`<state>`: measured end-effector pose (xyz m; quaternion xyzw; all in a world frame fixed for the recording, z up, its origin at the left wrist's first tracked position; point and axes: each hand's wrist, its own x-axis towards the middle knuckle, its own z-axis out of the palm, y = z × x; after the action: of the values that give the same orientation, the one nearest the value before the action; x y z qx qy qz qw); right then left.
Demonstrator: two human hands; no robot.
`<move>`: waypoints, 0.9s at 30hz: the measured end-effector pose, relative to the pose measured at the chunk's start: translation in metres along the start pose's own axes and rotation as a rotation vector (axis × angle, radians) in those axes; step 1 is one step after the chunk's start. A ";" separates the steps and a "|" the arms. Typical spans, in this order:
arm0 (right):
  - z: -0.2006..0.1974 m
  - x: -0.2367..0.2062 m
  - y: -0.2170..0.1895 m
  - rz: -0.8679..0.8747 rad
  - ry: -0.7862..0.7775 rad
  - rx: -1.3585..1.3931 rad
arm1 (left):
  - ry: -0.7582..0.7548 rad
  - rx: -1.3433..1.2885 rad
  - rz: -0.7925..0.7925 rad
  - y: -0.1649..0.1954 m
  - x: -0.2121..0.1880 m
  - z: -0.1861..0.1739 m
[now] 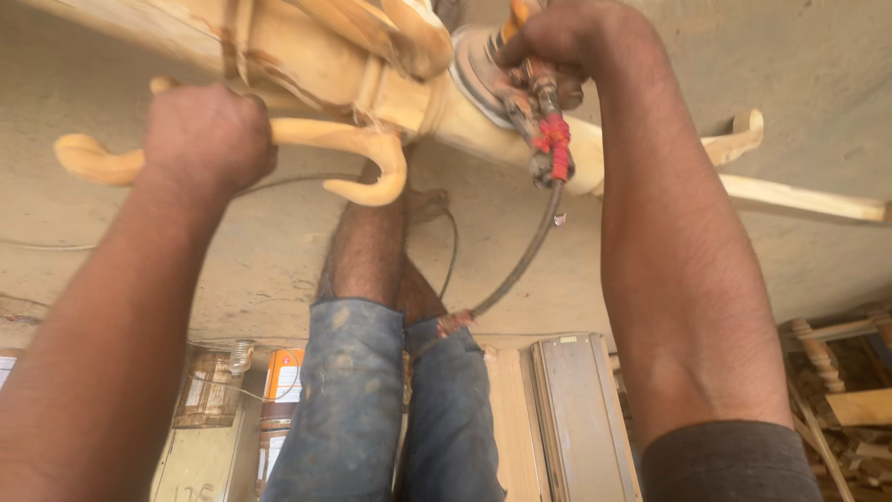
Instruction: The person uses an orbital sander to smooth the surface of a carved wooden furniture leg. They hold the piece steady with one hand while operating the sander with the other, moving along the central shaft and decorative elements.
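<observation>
Sanding is the work in hand, and everything here sits around one landmark, the pale carved wooden furniture piece [372, 65] that runs across the top of the view. My left hand [206, 135] is wrapped tight, fingers pressed closed, around one of its curved scroll arms [325, 139], which sticks out below the turned body and hooks at its tip; that grip steadies the whole piece. My right hand [567, 42] is closed on the handle of a power sander [520, 88], just to the right of the turned collar of the piece, with the round pad [474, 70] lying flat against the wood there. A red binding [556, 144] wraps the tool's lower end, and a dark hose [520, 256] hangs from it, trailing down past the piece toward my knees in dusty blue jeans [372, 400]. As I judge it, the body near the collar already looks smooth and clean, while reddish-brown marks in the grooves left of the collar suggest that part is not yet finished. Another scroll arm [739, 139] juts out to the right of the piece, beyond the tool; whether it has been sanded I cannot tell. Beneath the piece lies a dusty concrete floor [818, 74], and lower right of it a heap of turned wooden parts [836, 372].
</observation>
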<state>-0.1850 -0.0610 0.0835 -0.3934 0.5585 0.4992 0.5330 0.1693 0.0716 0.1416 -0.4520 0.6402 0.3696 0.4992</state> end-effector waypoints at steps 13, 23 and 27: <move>0.250 -0.124 -0.002 -0.353 0.997 0.470 | 0.086 -0.006 0.000 0.000 -0.004 -0.001; 0.085 -0.065 0.002 -0.354 0.741 0.250 | 0.015 0.042 -0.040 -0.002 -0.007 0.001; 0.029 -0.016 0.006 -0.109 0.053 0.218 | 0.073 0.078 -0.041 -0.002 -0.001 0.002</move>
<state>-0.1825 -0.0331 0.1025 -0.3759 0.6013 0.3952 0.5839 0.1723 0.0729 0.1416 -0.4583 0.6625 0.3176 0.5001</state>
